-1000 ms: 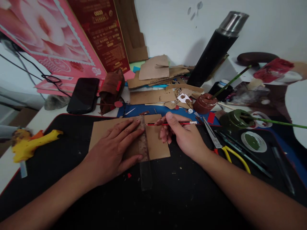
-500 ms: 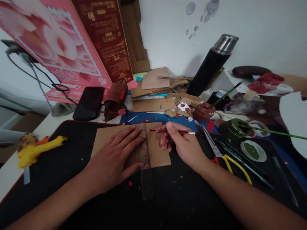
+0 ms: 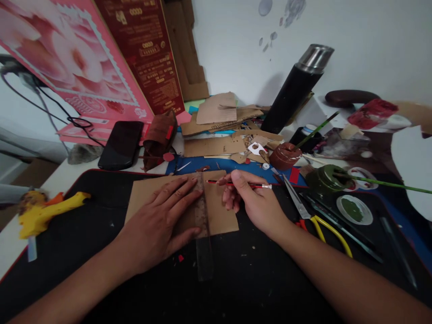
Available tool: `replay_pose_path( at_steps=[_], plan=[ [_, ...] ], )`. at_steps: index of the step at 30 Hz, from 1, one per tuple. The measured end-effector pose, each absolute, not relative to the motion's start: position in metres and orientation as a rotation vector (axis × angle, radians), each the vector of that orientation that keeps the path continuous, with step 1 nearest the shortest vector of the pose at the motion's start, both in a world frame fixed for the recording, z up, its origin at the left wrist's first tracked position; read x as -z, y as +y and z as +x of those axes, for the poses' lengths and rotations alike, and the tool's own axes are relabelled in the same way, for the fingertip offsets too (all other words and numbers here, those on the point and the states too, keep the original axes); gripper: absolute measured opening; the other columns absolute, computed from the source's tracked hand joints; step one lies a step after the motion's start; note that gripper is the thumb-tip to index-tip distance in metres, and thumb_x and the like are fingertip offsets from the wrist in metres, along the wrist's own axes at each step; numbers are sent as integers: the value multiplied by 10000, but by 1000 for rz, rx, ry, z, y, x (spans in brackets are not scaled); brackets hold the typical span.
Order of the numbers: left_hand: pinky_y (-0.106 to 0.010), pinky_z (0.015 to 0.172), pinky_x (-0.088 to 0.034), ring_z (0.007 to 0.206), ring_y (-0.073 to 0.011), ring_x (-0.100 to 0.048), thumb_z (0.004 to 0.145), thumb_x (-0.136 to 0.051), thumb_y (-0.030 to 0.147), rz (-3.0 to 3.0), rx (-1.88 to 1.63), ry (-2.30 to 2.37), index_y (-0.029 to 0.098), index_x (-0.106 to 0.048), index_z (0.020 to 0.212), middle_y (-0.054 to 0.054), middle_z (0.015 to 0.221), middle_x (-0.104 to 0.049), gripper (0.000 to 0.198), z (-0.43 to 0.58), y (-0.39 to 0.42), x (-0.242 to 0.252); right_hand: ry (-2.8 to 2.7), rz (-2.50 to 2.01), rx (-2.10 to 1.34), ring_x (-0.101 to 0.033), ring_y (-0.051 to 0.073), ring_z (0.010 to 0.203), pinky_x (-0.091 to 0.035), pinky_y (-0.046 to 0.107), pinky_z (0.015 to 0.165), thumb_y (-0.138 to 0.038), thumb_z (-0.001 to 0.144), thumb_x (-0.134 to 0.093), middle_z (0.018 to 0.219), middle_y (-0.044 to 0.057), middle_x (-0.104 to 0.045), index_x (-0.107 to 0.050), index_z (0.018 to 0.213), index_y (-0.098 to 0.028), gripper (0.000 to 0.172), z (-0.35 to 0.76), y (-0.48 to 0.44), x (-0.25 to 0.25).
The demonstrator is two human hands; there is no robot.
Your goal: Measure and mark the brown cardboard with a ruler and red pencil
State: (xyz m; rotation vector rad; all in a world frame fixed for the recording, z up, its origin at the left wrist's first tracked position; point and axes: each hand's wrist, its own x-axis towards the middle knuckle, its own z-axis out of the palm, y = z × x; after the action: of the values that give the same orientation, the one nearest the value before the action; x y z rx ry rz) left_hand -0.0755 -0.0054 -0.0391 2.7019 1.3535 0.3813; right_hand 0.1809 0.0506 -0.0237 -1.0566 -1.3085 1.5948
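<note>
A brown cardboard sheet (image 3: 221,220) lies on the black mat in front of me. Across it runs a clear ruler (image 3: 203,261), its near end reaching past the sheet onto the mat. My left hand (image 3: 165,216) is spread flat on the cardboard, with fingertips and thumb at the ruler's left edge. Between the thumb and fingers of my right hand (image 3: 251,195) is a thin red-and-black pencil (image 3: 263,185). Its tip points left, close to the ruler's right edge near the top of the sheet; whether it touches the cardboard I cannot tell.
Scissors (image 3: 302,204) with yellow handles lie right of my right hand, near a green paint jar (image 3: 326,179). A brown paint jar (image 3: 285,156) and cardboard scraps (image 3: 216,146) stand behind. At left are a yellow glue gun (image 3: 50,213) and a phone (image 3: 120,145); a black flask (image 3: 297,90) rises at back.
The whole view has shifted slightly, so everything sits a little further left. Both hands, the ruler and the pencil keep nearly the same places on the cardboard.
</note>
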Motion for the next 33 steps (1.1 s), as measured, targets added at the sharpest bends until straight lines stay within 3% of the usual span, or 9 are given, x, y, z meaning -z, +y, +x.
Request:
replay_pose_path(
  at_steps=[33],
  plan=[
    [-632,1285,-387,1610,-377,-367,1050,-600,588,2617,-428,1353,284,-345,1693,-101,1743,-405,756,-76,-6,39,-1304,-1035,-1623,-634,123,562,-430,255,487,-706,998,-636,713,13,-679,-771,945,-197,529,181,51,25]
  ],
)
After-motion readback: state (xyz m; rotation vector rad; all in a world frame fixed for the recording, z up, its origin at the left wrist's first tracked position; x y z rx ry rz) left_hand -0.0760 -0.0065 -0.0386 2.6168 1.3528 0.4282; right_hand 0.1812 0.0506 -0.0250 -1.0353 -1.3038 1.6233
